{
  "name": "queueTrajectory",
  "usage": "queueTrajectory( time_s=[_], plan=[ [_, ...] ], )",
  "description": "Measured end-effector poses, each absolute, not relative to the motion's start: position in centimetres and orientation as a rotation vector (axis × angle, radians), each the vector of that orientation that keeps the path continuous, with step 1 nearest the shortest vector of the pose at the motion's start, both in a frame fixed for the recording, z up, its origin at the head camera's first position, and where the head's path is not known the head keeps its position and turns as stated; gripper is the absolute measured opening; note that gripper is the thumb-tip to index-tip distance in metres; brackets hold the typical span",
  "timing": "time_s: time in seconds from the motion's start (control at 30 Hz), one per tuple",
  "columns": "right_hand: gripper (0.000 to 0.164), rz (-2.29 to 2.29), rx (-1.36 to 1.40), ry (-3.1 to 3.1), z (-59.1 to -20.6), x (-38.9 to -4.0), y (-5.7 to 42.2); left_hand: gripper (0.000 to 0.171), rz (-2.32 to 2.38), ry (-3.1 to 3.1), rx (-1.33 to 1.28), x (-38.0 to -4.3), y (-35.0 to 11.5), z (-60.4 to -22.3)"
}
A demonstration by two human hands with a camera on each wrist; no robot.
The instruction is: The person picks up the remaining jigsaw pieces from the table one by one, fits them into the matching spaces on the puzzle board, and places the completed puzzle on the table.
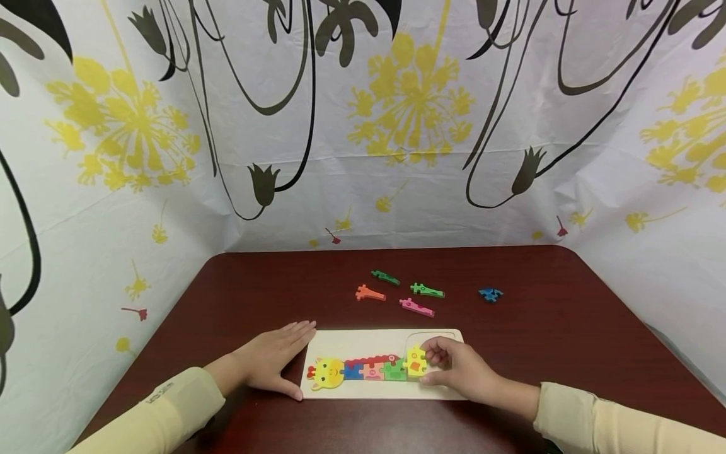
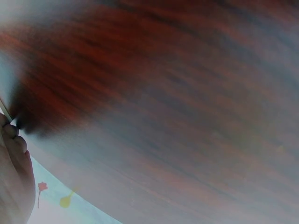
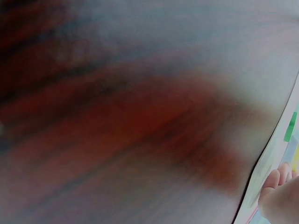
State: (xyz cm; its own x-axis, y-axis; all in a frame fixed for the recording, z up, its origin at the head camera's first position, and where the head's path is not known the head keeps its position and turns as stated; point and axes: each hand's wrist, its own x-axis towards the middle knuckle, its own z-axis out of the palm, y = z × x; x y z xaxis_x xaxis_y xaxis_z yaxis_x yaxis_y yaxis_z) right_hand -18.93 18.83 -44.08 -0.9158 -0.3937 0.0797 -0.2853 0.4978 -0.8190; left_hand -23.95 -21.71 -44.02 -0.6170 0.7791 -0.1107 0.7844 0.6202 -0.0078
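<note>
A pale wooden puzzle board (image 1: 357, 341) lies flat on the table. On its left sits a yellow giraffe-head piece (image 1: 328, 373), joined by a row of blue (image 1: 353, 371), pink (image 1: 373, 371) and green (image 1: 394, 371) pieces, with a red wavy strip (image 1: 368, 360) along their top. My right hand (image 1: 462, 372) pinches a yellow puzzle piece (image 1: 416, 362) with an orange mark, at the right end of this row; whether it is seated cannot be told. With fingers extended, my left hand (image 1: 275, 358) rests at the board's left edge. Both wrist views catch only part of each hand.
Beyond the board lie loose pieces: dark green (image 1: 386, 277), orange (image 1: 370, 293), light green (image 1: 428, 291) and pink (image 1: 416, 307). A blue piece (image 1: 490, 294) lies farther right. The dark red-brown table (image 1: 272, 284) meets a patterned cloth (image 1: 334, 202) at the back and sides.
</note>
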Motion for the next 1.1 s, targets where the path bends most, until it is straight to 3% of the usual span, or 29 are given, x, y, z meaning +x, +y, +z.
queueTrajectory(
  time_s=[1.1],
  plan=[
    [0.045, -1.251, -0.678, 2.680, -44.55, -19.30, 18.63, 0.117, -0.057, 2.742, 1.333, -23.83, -21.69, -43.85]
  ],
)
